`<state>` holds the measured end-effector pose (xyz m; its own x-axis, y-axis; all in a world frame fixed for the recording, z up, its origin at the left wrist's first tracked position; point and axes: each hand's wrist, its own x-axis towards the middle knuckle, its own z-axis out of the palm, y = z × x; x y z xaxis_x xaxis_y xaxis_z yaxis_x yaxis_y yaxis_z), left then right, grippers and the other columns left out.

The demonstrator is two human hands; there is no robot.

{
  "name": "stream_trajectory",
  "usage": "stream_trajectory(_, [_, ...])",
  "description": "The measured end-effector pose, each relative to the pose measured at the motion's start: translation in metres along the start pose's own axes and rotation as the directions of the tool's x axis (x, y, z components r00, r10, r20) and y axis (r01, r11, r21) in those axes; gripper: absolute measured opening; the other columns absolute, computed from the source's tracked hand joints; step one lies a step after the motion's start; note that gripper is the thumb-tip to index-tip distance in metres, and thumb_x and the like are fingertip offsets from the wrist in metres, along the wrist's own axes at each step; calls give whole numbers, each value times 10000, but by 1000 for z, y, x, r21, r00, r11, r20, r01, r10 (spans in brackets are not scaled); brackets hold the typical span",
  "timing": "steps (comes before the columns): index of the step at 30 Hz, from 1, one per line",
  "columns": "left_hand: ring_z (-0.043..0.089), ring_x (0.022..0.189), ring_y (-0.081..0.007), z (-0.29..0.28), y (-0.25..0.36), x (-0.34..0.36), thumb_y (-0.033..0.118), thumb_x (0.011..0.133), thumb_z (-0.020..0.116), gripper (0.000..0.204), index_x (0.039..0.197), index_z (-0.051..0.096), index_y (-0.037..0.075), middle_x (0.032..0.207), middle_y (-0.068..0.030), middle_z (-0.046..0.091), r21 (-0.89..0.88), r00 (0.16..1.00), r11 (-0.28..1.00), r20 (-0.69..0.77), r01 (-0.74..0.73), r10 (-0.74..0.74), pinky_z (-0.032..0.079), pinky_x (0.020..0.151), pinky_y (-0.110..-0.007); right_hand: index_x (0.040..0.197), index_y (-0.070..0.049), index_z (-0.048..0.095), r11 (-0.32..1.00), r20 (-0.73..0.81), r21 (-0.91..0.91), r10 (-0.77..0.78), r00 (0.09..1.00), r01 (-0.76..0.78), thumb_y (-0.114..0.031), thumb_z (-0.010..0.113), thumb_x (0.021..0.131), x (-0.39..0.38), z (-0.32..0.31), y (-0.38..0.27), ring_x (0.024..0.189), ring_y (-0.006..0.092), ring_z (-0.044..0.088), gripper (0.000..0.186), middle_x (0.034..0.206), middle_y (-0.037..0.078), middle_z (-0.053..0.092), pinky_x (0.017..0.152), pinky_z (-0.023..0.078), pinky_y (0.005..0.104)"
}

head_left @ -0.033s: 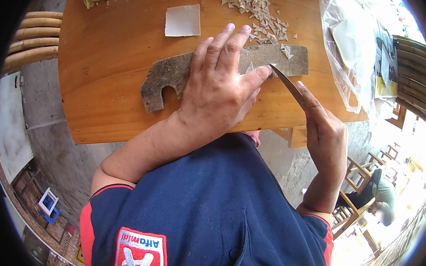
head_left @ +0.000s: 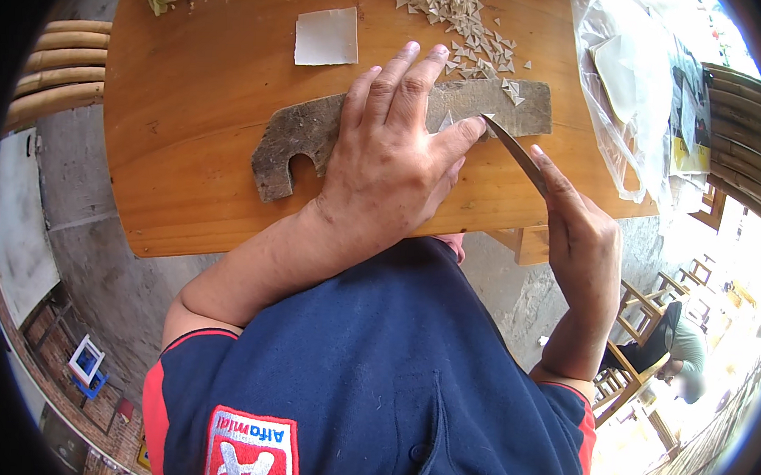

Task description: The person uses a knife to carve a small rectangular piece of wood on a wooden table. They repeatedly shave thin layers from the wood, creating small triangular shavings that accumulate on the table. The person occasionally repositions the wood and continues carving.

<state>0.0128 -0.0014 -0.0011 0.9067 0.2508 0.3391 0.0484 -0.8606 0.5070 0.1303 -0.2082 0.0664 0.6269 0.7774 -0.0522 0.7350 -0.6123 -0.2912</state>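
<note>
My left hand (head_left: pixel 388 153) rests across a worn wooden board (head_left: pixel 304 132) with a notch cut into its near edge. Three of its fingers stretch over the far edge. Its index finger presses a thin pale piece (head_left: pixel 446 121) on the board, and the thumb is tucked below, partly hidden. My right hand (head_left: pixel 580 233) grips a knife (head_left: pixel 517 152) with a dark, slightly curved blade, index finger along its back. The blade's tip meets the board beside my left index fingertip, at a tiny pale triangle. A few cut triangles (head_left: pixel 512 91) lie on the board's right part.
Many small pale triangles (head_left: pixel 458 16) are heaped beyond the board on the wooden table (head_left: pixel 209 86). A pale square sheet (head_left: pixel 326 37) lies at its left. Clear plastic bags (head_left: pixel 620 95) cover the right side. A person (head_left: pixel 689 361) is among wooden chairs farther right.
</note>
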Motion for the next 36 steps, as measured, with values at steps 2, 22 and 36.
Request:
stream_trajectory(2, [377,1456,-421,0,0,-1,177,842,791,376,1214,750,215,1557,-211,428,-4,1000,1000,2,5,-5,351,1163,-526,1417,-293,652,999,8,-29,-25,1000,25,19,652,877,1,0,2,574,262,630,624,669,97,601,562,513,415])
stream_trajectory(22, [421,1431,-421,0,1,0,142,841,778,367,1204,744,184,1511,-210,487,-44,1000,999,-23,9,-10,354,1166,-528,1423,-144,651,987,109,112,103,989,-115,22,596,977,-7,-10,5,790,270,738,479,951,231,725,770,568,352])
stream_trajectory(36, [464,1417,-416,2,-2,1,120,861,767,244,1098,713,99,1451,-212,536,-60,991,996,-113,60,-67,412,1151,-501,1368,-226,694,996,36,91,12,999,-16,-7,657,911,-10,-2,1,662,298,694,508,770,137,697,611,539,413])
